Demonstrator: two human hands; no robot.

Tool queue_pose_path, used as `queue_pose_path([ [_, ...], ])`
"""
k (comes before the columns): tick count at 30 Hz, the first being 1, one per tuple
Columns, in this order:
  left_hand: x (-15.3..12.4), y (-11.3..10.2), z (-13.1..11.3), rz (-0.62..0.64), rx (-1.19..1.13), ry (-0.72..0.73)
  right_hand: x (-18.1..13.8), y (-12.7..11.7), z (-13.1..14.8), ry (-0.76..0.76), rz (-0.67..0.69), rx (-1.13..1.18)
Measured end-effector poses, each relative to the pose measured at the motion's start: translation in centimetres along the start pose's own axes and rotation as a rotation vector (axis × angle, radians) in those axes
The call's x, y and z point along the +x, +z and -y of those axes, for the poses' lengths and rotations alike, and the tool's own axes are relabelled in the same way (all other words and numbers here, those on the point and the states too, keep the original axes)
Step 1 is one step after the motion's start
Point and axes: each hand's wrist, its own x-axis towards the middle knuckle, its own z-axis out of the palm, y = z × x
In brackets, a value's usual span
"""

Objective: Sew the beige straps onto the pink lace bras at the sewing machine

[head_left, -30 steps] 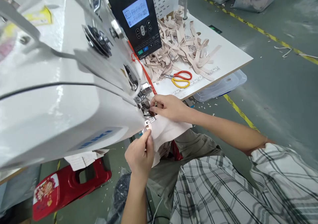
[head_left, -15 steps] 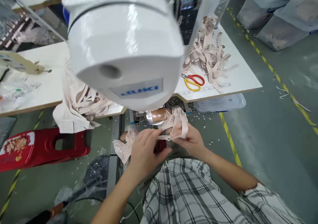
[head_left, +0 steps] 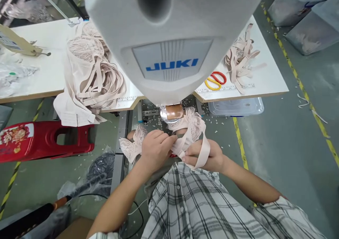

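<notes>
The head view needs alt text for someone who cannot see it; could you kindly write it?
A person's left hand and right hand hold a pale lace garment at a white JUKI machine. Similar garments lie heaped on the tabletop to its left, scissors and strips to its right.

Blue "JUKI" lettering [head_left: 172, 65] marks the white sewing machine [head_left: 177, 30]
</notes>
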Motion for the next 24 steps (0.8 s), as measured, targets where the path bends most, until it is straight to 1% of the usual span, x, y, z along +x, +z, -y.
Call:
queue_pose_path([
  [2, 0.0, 0.0, 0.0, -0.006, -0.026, -0.007, 0.1, -0.1, 0.1, 0.021, 0.003, 0.017],
  [4, -0.1, 0.1, 0.0, 0.000, -0.087, 0.000, 0.2, -0.2, 0.3, 0.077, 0.000, 0.082],
  [6, -0.4, 0.1, 0.1, 0.001, -0.179, 0.039, 0.3, -0.4, 0.5, 0.194, 0.025, 0.207],
  [8, -0.7, 0.2, 0.2, -0.006, -0.275, 0.105, 0.3, -0.5, 0.7, 0.317, 0.078, 0.349],
  [10, -1.0, 0.2, 0.3, -0.025, -0.334, 0.164, 0.1, -0.5, 0.8, 0.379, 0.130, 0.437],
  [12, -1.1, 0.1, 0.3, -0.047, -0.355, 0.193, -0.2, -0.4, 0.8, 0.362, 0.111, 0.435],
  [14, -1.1, 0.0, 0.2, -0.071, -0.359, 0.186, -0.6, -0.2, 0.7, 0.291, 0.058, 0.376],
  [16, -1.0, -0.2, 0.1, -0.070, -0.362, 0.189, -1.0, -0.1, 0.6, 0.222, 0.019, 0.313],
  [18, -0.9, -0.4, 0.0, -0.060, -0.359, 0.210, -1.3, -0.1, 0.5, 0.193, 0.016, 0.277],
  [20, -0.8, -0.4, -0.1, -0.057, -0.350, 0.221, -1.3, 0.0, 0.4, 0.175, 0.003, 0.265],
  [24, -0.9, -0.3, -0.4, -0.074, -0.341, 0.178, -0.8, 0.2, 0.8, 0.109, -0.045, 0.300],
])
